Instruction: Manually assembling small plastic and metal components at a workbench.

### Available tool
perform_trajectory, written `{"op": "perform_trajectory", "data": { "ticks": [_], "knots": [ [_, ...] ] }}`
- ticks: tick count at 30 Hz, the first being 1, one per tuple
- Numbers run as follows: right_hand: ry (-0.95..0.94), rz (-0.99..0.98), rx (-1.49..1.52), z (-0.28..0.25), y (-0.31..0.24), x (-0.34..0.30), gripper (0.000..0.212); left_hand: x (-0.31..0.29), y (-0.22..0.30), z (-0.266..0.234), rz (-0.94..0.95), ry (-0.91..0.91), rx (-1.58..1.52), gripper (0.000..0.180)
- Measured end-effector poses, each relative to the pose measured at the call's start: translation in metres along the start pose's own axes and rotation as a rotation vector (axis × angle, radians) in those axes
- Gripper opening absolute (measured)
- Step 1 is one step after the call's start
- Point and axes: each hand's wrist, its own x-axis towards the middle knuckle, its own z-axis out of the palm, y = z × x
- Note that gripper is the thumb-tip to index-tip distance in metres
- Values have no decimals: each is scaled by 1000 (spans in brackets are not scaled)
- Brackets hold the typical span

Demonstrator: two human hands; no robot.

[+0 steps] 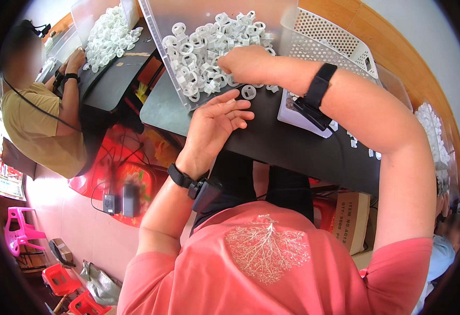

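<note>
A heap of small white plastic round parts with dark slots (203,50) fills the mouth of a clear plastic bin (161,39) on the dark table. Over the right side of that heap is my right hand (244,63), its fingers curled down among the parts; whatever is in them is hidden. My left hand (219,116) hovers at the table's near edge, palm up, fingers apart and holding nothing. Just beyond its fingertips, a single round white part (248,92) lies on the table. Both wrists wear black straps with small devices.
Right of the bin stand a white perforated basket (340,39) and a shallow pale tray (298,123), partly under my right forearm. Loose white pieces (353,140) lie beyond. At left, a person in a yellow shirt (43,121) sits before another white heap (109,37). A cardboard box (350,220) stands below.
</note>
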Motion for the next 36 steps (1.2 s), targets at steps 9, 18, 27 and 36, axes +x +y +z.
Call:
{"op": "perform_trajectory", "data": {
  "ticks": [9, 18, 27, 36],
  "knots": [
    [-102, 113, 42, -29, 11, -21, 9, -6, -6, 2, 91, 10, 34, 45],
    [-44, 386, 1228, -30, 0, -160, 10, -21, -30, 47, 138, -262, 85, 44],
    [171, 471, 1701, 19, -15, -238, 13, -21, -76, 66, 12, -356, 135, 31],
    [395, 467, 1885, 50, -20, -277, 17, -23, -96, 91, 10, -382, 244, 28]
  ]
}}
